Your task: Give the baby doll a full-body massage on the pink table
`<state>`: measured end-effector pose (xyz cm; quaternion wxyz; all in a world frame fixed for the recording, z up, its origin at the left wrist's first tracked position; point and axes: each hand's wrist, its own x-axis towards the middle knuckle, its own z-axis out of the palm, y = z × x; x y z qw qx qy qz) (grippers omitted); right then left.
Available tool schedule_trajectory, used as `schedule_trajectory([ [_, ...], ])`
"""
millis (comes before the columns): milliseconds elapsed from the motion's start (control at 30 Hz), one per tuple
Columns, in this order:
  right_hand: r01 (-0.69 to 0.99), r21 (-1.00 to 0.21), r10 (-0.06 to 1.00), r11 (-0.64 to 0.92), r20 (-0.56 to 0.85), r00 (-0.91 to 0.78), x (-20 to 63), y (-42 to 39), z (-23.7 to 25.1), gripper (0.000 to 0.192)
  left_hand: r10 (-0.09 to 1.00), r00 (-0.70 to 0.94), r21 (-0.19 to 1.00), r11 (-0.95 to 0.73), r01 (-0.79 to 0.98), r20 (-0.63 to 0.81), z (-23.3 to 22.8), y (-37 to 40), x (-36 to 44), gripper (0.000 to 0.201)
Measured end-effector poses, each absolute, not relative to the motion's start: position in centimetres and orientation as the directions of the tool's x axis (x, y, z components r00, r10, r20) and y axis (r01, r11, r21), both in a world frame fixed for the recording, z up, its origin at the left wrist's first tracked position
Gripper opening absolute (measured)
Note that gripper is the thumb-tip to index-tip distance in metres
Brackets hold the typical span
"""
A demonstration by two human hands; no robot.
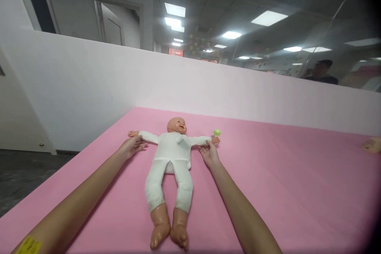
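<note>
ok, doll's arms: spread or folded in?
Spread. The doll lies on the pink surface, both arms stretched out sideways, the person's left hand and right hand at the sleeves.

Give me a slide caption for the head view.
Left hand and right hand touching the outstretched arms of a white-clothed baby doll on a pink surface.

One left hand (131,148), one right hand (210,154) showing, making two hands. One doll (172,149), one pink tabletop (268,174), one green object (217,132), one yellow patch (29,245) appearing. One background person (323,77) showing. One cropped object (372,144) peeking in, perhaps second doll.
</note>
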<state>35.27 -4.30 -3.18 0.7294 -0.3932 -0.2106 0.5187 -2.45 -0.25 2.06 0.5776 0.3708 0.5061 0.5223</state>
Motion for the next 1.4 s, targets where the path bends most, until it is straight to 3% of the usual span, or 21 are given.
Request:
schedule_trajectory([
  [133, -0.657, -0.736, 0.916, 0.166, -0.133, 0.380, 35.1, -4.6, -2.8, 0.004, 0.984, 0.060, 0.964, 0.177, -0.200, -0.169, 2.2, -0.8, -2.9, 0.016],
  [267, -0.714, -0.685, 0.903, 0.143, -0.205, 0.378, 35.5, -4.8, -2.2, 0.004, 0.982, 0.059, 0.969, 0.185, -0.164, -0.177, 2.2, -2.0, -1.8, 0.013],
  [433, -0.717, -0.689, 0.907, 0.109, -0.225, 0.354, 36.0, -5.1, -2.2, 0.005, 0.991, 0.129, 0.989, 0.061, -0.132, -0.044, 1.4, -3.5, -1.0, 0.025],
  [633, -0.722, -0.685, 0.916, 0.102, -0.219, 0.336, 36.5, -5.4, -2.4, 0.006, 0.993, 0.111, 0.991, 0.047, -0.128, -0.033, 0.9, -3.6, -1.1, 0.025],
  [900, -0.677, -0.729, 0.915, 0.104, -0.197, 0.353, 35.8, -5.7, -2.1, 0.007, 0.997, 0.077, 0.979, -0.038, 0.199, 0.023, 0.8, -4.2, -1.0, 0.033],
  [1100, -0.646, -0.759, 0.904, 0.084, -0.215, 0.370, 35.3, -6.2, -1.8, 0.011, 0.999, -0.040, 0.947, 0.044, 0.319, -0.032, 1.0, -4.0, -1.7, 0.024],
  [1233, -0.630, -0.770, 0.903, 0.104, -0.192, 0.384, 35.1, -6.4, -1.8, 0.011, 0.999, 0.029, 0.860, -0.054, 0.508, 0.046, 1.6, -4.5, -2.1, 0.024],
  [1400, -0.626, -0.770, 0.895, 0.124, -0.185, 0.405, 35.0, -6.3, -2.0, 0.011, 0.926, 0.207, 0.610, -0.366, 0.703, 0.316, 2.9, -6.3, -1.0, 0.038],
])
